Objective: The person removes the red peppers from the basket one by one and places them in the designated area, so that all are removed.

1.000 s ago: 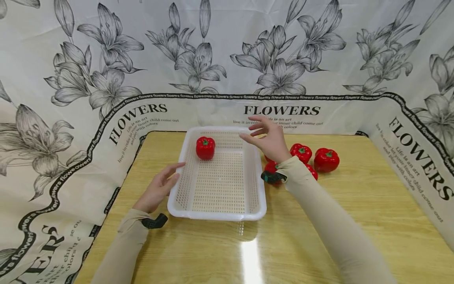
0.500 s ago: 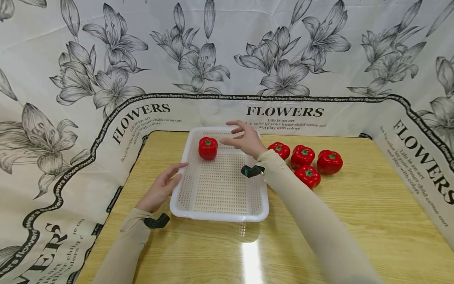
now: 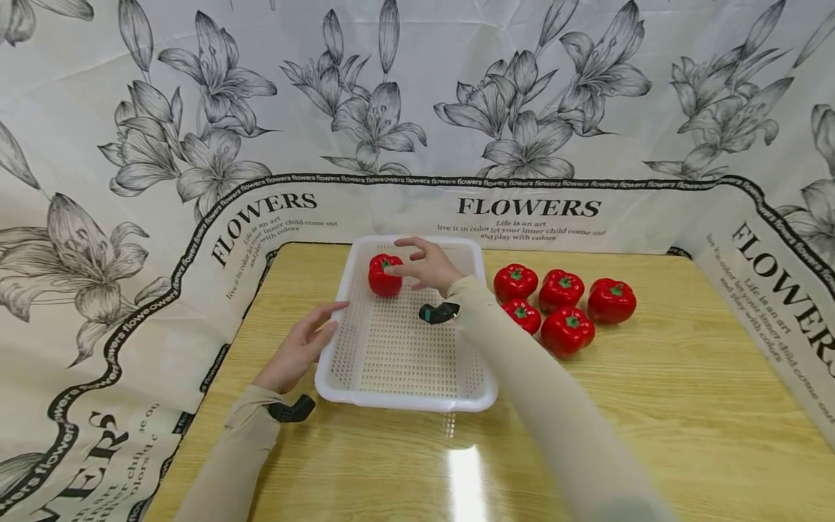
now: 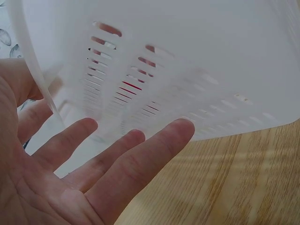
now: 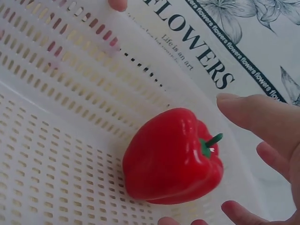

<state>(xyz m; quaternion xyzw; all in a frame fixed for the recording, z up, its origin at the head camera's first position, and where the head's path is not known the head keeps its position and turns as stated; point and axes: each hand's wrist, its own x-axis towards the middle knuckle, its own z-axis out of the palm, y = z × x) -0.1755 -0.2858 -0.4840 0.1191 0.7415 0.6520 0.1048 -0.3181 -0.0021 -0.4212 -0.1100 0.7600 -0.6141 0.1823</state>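
A red bell pepper with a green stem sits inside the white perforated plastic basket, near its back left corner. My right hand reaches over the basket, its fingers spread above and beside that pepper. In the right wrist view a gap shows between the fingers and the pepper. At the left side of the basket is my left hand, its fingertips at the rim. Seen in the left wrist view, the extended fingers lie along the outside of the basket wall.
Several more red bell peppers stand in a group on the wooden table, right of the basket and partly behind the right forearm. A white cloth printed with flowers and lettering rises behind the table and along its sides.
My right hand has moved left from the basket's right edge to the pepper inside, uncovering the peppers at the right. My left hand has kept its place at the basket's left rim.
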